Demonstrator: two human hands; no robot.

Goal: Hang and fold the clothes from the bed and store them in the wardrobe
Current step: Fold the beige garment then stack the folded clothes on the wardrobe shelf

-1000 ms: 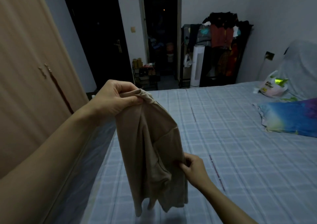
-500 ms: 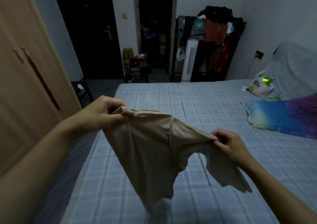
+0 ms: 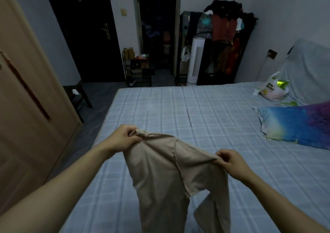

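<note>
beige top held up over the bed, fold not yet begun

at the far left stood the wardrobe [image 3: 26,93], its tan doors closed. nothing showed of what, if anything, was already stored inside.

next came the left hand [image 3: 123,139], raised over the near left part of the bed [image 3: 205,111]. its fingers [image 3: 133,138] were pressed together, pinching a bunched edge of a beige long-sleeved top [image 3: 160,175] at what looked like the neck or a shoulder.

the top hung between the two hands, stretched across its upper edge, with the body and one sleeve dropping toward the mattress. whether the lowest part touched the checked sheet could not be told, since it ran out of the bottom of the view.

the right hand [image 3: 230,165] was lower and nearer, its fingers [image 3: 220,158] closed in a pinch on the other shoulder or sleeve seam.

further right on the bed lay a blue and purple pillow [image 3: 294,124], and behind it a plastic bag [image 3: 272,90] near a covered shape.

as a judgement, the task was at an early to middle point: the rest of the visible bed carried no other loose clothes, and this top was only opened out. it was still to be folded or hung, and then carried to the wardrobe.
</note>
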